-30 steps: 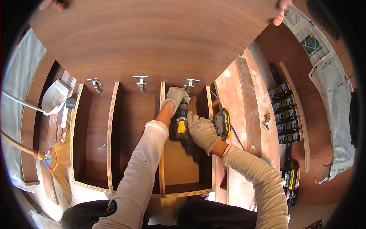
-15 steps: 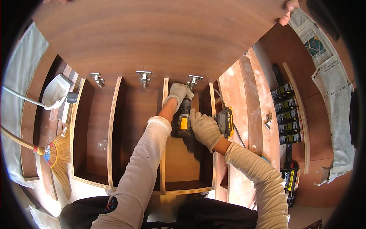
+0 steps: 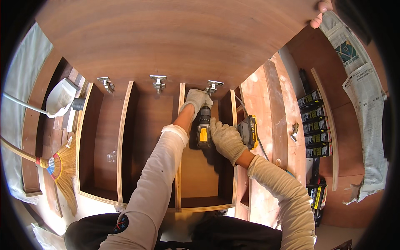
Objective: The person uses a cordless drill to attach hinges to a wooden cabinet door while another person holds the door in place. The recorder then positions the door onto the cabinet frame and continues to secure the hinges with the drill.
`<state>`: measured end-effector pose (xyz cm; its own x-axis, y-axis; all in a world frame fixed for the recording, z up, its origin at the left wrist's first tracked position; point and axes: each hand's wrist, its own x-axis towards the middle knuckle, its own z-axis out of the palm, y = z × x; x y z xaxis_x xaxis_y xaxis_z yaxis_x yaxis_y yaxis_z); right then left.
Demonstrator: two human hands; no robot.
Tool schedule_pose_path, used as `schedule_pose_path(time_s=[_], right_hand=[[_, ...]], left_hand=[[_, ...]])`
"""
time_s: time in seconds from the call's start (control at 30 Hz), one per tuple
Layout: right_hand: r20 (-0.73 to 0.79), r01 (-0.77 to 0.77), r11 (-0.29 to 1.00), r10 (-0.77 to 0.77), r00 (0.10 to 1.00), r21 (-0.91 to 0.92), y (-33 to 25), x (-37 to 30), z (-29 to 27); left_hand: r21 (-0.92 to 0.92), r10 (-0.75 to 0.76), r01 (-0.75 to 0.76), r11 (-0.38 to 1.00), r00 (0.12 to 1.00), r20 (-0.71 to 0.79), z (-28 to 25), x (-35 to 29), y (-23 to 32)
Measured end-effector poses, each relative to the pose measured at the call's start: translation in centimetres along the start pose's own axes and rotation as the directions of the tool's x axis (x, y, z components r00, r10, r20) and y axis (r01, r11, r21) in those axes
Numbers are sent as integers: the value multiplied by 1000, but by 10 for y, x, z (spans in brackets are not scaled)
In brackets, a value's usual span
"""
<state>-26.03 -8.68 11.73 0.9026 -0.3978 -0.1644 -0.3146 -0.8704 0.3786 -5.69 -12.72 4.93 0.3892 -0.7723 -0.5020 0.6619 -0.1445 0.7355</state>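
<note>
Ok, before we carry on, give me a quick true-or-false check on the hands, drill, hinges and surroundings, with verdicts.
1. The right hand grips the power drill. True.
2. The left hand is at the leftmost of the three hinges. False: it is at the drill's front end, near the rightmost one.
3. The hinges sit along the lower edge of the wooden panel. True.
4. Both of the person's hands are ungloved. False: both wear light-coloured gloves.
5. Another person's fingers are at the panel's upper right edge. True.
6. The broom is right of the divided cabinet. False: it is on the left.
</note>
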Motion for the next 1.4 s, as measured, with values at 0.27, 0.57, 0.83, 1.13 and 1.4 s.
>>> schedule_pose_path(time_s=[0.27,0.57,0.83,1.13,1.4], right_hand=[[-47,-3,1000,4,999,19,-9,6,-3],[-31,-74,997,74,997,-14,-2,-3,6],[-33,-99,995,99,994,26,-14,6,5],[12,-110,990,110,994,86,-12,4,10],[38,-91,993,89,995,71,-7,5,5]], left_hand=[[282,110,-108,953,994,11,-21,-9,-8],[306,346,-224,925,829,-439,12,-141,-92],[85,386,-409,909,746,-542,4,-118,-148],[77,380,-415,907,724,-575,14,-125,-137],[140,389,-377,915,738,-552,16,-128,-129]])
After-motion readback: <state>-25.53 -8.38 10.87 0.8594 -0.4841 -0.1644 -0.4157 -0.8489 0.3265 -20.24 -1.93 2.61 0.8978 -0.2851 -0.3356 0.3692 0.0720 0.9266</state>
